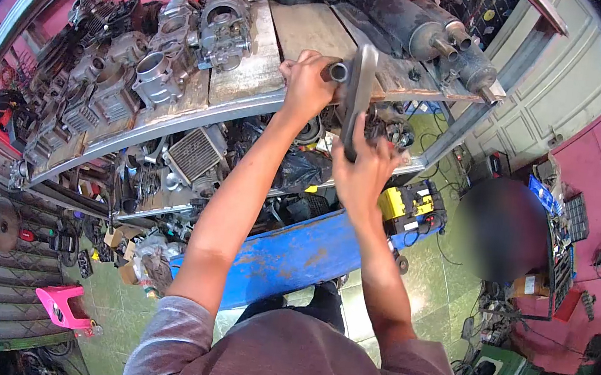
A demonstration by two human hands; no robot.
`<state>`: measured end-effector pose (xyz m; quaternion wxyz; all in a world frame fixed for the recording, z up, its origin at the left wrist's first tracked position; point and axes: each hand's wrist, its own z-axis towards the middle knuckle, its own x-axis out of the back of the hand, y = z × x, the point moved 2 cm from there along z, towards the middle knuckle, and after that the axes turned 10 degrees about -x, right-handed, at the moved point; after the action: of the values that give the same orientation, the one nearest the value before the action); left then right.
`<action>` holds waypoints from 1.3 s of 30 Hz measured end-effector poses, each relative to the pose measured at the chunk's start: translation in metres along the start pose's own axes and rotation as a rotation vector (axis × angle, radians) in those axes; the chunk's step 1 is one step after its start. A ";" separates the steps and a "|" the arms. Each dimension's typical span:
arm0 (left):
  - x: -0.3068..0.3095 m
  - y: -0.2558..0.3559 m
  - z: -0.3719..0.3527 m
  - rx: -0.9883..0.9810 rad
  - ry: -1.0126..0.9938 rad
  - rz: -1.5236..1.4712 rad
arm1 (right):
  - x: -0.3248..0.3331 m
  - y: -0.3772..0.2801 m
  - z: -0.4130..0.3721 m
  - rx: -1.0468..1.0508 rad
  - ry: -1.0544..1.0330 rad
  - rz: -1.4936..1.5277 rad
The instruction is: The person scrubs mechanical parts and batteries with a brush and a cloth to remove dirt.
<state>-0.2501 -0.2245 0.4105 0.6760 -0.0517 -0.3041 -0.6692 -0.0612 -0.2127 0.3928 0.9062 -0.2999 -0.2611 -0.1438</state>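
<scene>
My left hand [311,85] is closed around a dark metal tube [338,72], whose round hollow end points toward the right. Right beside that end stands a long grey metal bar [361,83], slightly smeared by motion. My right hand [366,169] grips the bar's lower end, with the index finger stretched up along it. I cannot tell whether tube and bar are one piece. Both hands are raised in front of the shelf's front edge, over the wooden top shelf [311,29] in this view.
Engine cylinders [157,75] and a carburettor-like casting [226,31] crowd the shelf's left; exhaust mufflers [436,40] lie at its right. Below are a finned radiator [195,155], a blue bench [285,260] and a yellow-black case [410,204]. A pink stool [64,306] is at lower left.
</scene>
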 end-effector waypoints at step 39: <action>0.003 -0.002 0.025 0.324 -0.153 0.124 | 0.013 0.025 0.020 -0.146 -0.172 0.157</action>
<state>-0.2605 -0.2153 0.4318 0.6904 -0.0116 -0.4548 -0.5625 -0.0482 -0.1821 0.4020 0.8647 -0.3960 -0.3022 -0.0651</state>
